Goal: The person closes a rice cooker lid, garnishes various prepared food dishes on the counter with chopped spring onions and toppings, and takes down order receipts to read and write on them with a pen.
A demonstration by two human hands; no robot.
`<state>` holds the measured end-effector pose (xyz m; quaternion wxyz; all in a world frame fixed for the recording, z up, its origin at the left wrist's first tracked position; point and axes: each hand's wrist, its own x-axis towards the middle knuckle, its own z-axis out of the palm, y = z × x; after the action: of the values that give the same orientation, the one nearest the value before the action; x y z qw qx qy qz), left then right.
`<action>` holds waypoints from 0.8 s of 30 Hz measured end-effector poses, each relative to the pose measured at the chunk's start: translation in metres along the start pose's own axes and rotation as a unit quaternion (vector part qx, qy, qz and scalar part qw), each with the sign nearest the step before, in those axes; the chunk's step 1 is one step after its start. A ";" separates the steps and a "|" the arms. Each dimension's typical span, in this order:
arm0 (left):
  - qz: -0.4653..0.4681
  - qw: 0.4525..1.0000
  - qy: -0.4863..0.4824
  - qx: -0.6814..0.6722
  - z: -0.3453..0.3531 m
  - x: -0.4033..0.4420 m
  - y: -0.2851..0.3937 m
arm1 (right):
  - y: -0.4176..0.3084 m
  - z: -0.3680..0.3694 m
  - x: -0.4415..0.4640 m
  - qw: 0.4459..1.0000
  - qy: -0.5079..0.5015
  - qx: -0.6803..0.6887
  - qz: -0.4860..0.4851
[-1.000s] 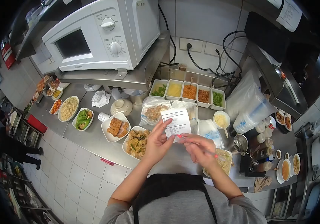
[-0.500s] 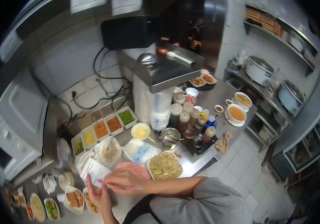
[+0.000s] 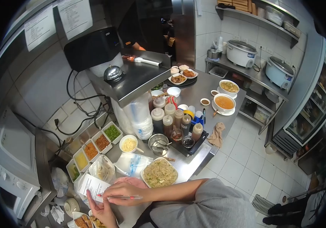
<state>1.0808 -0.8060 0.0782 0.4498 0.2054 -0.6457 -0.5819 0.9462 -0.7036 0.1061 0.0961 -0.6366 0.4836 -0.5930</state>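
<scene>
Left grip (image 3: 103, 212) tight on paper slip (image 3: 93, 186), right grip (image 3: 126, 191) tight on pen (image 3: 135, 197), near white dish (image 3: 143, 178) of rice (image 3: 160, 172).

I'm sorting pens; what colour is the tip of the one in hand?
The pen tip looks pinkish red; the head view shows it best.

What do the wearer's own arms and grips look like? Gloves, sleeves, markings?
Left grip and right grip are ungloved. Right forearm is bare, no cables or markings visible; its grey sleeve looks short and plain. Left sleeve is out of view.
</scene>
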 end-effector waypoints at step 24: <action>-0.009 0.998 -0.005 -0.069 -0.011 0.002 0.011 | 0.016 0.014 0.006 0.960 0.042 0.222 0.164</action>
<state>1.0915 -0.8111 0.0889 0.4544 0.1766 -0.6045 -0.6300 0.9494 -0.7228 0.0952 0.3105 -0.4857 0.4409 -0.6880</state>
